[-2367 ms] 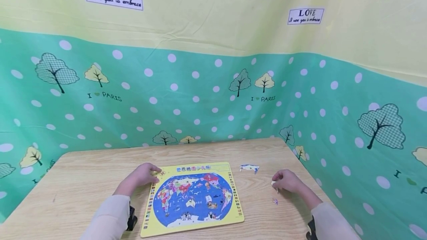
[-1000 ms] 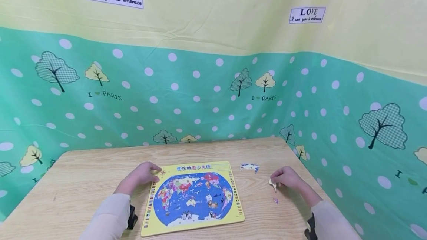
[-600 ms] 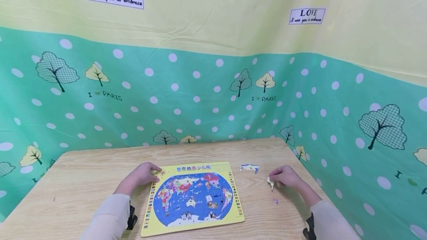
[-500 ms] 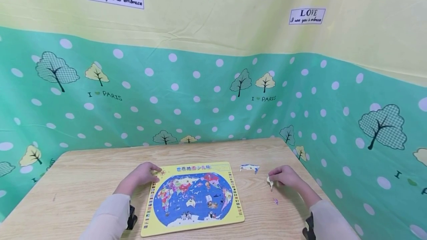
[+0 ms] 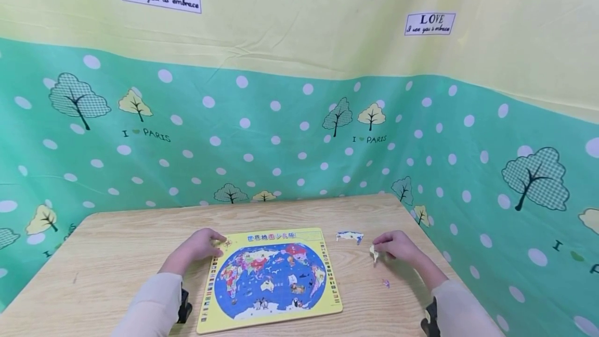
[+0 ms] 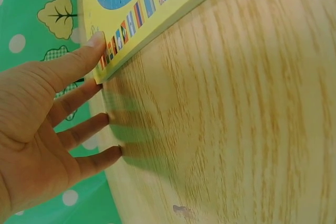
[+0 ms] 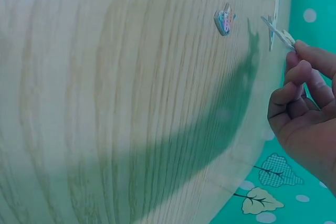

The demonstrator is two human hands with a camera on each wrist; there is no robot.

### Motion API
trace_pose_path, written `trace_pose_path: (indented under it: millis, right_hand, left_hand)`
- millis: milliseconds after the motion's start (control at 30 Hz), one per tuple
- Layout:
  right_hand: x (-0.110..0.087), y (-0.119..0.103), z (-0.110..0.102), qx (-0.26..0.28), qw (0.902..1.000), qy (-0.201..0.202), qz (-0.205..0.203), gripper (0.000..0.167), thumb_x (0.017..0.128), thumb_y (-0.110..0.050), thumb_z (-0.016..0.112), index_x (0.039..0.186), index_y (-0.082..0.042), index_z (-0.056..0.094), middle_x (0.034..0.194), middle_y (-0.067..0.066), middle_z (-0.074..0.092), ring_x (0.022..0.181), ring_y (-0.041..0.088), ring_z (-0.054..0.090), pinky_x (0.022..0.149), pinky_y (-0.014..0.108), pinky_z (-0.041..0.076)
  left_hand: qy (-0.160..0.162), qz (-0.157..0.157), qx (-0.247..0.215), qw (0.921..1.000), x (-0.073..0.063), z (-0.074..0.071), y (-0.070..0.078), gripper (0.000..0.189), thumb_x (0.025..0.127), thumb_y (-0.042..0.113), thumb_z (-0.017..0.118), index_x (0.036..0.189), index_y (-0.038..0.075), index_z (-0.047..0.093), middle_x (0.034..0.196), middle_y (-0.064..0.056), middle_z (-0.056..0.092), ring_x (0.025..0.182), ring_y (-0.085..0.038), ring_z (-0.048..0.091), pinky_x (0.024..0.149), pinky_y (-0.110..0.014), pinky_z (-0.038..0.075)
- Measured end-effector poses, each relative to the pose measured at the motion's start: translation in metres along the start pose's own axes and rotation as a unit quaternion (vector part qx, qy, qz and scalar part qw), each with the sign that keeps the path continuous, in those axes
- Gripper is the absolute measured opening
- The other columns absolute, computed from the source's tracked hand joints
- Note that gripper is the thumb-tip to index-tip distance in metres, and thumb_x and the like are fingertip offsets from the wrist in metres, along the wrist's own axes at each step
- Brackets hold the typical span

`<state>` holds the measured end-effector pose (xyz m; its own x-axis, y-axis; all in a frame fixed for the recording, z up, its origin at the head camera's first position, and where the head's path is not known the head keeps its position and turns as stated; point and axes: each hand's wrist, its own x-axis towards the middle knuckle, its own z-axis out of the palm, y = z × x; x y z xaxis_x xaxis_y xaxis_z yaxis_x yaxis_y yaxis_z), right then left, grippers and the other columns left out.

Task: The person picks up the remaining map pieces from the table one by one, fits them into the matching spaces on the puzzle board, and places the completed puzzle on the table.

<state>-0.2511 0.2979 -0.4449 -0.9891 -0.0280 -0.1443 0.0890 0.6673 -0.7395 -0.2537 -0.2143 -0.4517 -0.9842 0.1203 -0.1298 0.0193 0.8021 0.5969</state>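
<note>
A yellow-bordered world map puzzle board (image 5: pixel 206 295) lies on the table. My left hand (image 5: pixel 202 244) is at its upper left corner. In the left wrist view the thumb (image 6: pixel 79 62) rests on the flag strip at the board's edge, while the other fingers are spread and fairly straight. My right hand (image 5: pixel 396 246) pinches a small cream puzzle piece (image 5: pixel 374 254) between thumb and fingertips, raised above the table to the right of the board. A small purple-pink puzzle piece (image 5: pixel 386 283) lies below that hand. Behind it rests a wider white-and-blue puzzle piece (image 5: pixel 350 236).
The wooden table (image 5: pixel 131 238) extends on both sides of the board. A green and yellow printed cloth (image 5: pixel 262 134) hangs behind it and along the right side. A dark mark (image 6: pixel 182 211) shows on the tabletop in the left wrist view.
My right hand has picked up the cream puzzle piece and moved slightly left and up with it. My left hand stays at the board's corner, and the board has not moved.
</note>
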Motion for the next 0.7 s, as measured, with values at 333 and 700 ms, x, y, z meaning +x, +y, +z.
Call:
trace_pose_path:
  millis: [333,700]
  right_hand:
    - [0.003,-0.007,0.005,0.024,0.9997,-0.005,-0.003,0.020,0.083,-0.010,0.065,0.101,-0.001,0.067,0.066,0.009,0.057,0.053,0.015,0.047,0.050,0.027,0.044]
    - [0.004,-0.017,0.012,0.034,0.9992,-0.014,-0.016,0.023,0.082,-0.010,0.066,0.102,0.000,0.067,0.074,0.010,0.062,0.053,0.013,0.047,0.048,0.025,0.043]
  left_hand:
    - [0.001,-0.007,-0.005,1.0000,-0.001,0.000,0.002,0.038,0.077,0.010,0.073,0.114,0.002,0.065,0.118,-0.024,0.059,0.112,-0.043,0.052,0.097,-0.057,0.042]
    - [0.001,-0.009,-0.007,0.9999,-0.001,0.001,0.001,0.038,0.077,0.009,0.072,0.114,0.002,0.065,0.120,-0.025,0.058,0.114,-0.044,0.050,0.098,-0.057,0.041]
